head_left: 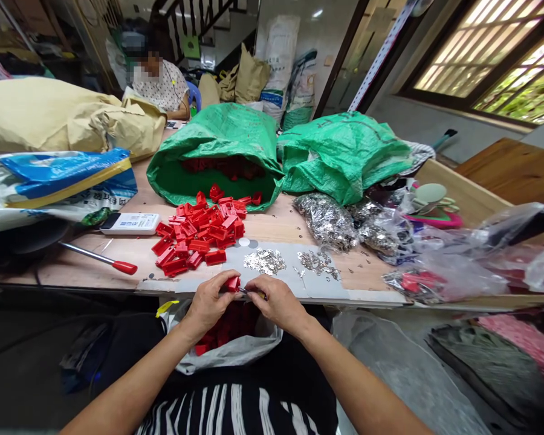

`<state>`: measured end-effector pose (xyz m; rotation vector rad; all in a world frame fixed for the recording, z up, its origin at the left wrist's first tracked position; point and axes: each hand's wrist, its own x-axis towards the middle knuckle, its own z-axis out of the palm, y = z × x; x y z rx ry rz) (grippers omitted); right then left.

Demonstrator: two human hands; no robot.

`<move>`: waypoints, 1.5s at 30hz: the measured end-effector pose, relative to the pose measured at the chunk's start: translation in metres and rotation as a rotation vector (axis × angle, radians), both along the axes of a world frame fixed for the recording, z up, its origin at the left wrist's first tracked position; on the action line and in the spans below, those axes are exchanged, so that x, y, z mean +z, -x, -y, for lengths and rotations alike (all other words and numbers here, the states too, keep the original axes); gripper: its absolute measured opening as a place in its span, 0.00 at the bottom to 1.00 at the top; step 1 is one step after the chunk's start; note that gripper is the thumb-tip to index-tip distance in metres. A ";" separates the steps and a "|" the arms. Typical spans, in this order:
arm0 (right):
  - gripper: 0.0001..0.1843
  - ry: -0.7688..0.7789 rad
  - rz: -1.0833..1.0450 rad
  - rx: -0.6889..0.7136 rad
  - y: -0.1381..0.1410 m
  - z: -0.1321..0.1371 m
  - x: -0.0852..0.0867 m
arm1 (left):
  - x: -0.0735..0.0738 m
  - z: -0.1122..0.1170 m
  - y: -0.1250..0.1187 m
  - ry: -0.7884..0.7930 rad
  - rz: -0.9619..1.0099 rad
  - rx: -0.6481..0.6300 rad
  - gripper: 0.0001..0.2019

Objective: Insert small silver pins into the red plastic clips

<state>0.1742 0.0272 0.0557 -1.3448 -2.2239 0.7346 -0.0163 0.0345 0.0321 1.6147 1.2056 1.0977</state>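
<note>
Two hands meet over a small red piece (pixel 233 284) at the near edge of a tabletop (pixel 272 226).
The left hand (pixel 210 302) pinches the piece, thumb and fingers closed on it; the right hand's (pixel 275 297) grip is closed around a slim tool (pixel 243 291), its shaft meeting the piece at about three o'clock. Whether the tip is inside cannot be told. With the piece as the dial's centre, a heap of red parts (pixel 199 235) lies at eleven, loose metal bits (pixel 265 261) between one and two, and an open bag (pixel 254 350) of more red parts at six. Working the tool at the piece appears the step in hand; the next move seems to call for steady, aligned hands.
</note>
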 end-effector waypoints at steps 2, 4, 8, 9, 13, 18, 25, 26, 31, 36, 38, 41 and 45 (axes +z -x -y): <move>0.10 -0.004 0.001 0.011 0.000 -0.001 -0.001 | 0.000 -0.001 0.001 0.001 0.011 0.003 0.18; 0.10 -0.005 0.008 0.019 -0.001 -0.001 -0.002 | -0.001 -0.001 0.001 -0.005 0.007 0.003 0.17; 0.09 -0.003 0.042 0.018 -0.001 -0.001 -0.003 | -0.006 -0.002 0.004 -0.045 -0.093 -0.035 0.17; 0.08 -0.003 0.053 0.016 -0.001 -0.001 -0.002 | -0.008 -0.002 0.005 -0.054 -0.117 -0.047 0.17; 0.08 0.017 0.112 -0.009 0.003 -0.001 0.001 | -0.013 -0.003 0.006 -0.071 -0.158 -0.082 0.16; 0.08 0.058 0.240 -0.095 0.015 0.002 0.007 | -0.015 -0.003 0.005 -0.068 -0.145 -0.084 0.16; 0.08 0.091 0.209 -0.073 0.015 0.001 0.009 | -0.008 0.000 0.001 -0.018 -0.103 -0.063 0.14; 0.09 0.095 0.167 -0.056 0.013 0.002 0.009 | -0.007 0.002 0.000 -0.007 -0.090 -0.054 0.14; 0.10 0.031 -0.107 -0.025 0.001 0.009 0.009 | 0.005 0.016 0.001 -0.003 -0.023 0.005 0.12; 0.11 0.127 -0.202 -0.007 -0.003 0.020 0.014 | 0.022 0.027 0.000 0.161 0.325 0.089 0.13; 0.16 0.182 -0.221 0.030 0.000 0.024 0.018 | 0.028 0.031 -0.001 0.362 0.606 0.055 0.07; 0.22 0.204 -0.205 0.056 0.009 0.028 0.025 | 0.033 0.036 -0.001 0.623 0.965 -0.014 0.06; 0.19 0.185 -0.175 0.078 0.019 0.030 0.033 | 0.034 0.042 0.000 0.775 1.153 0.007 0.02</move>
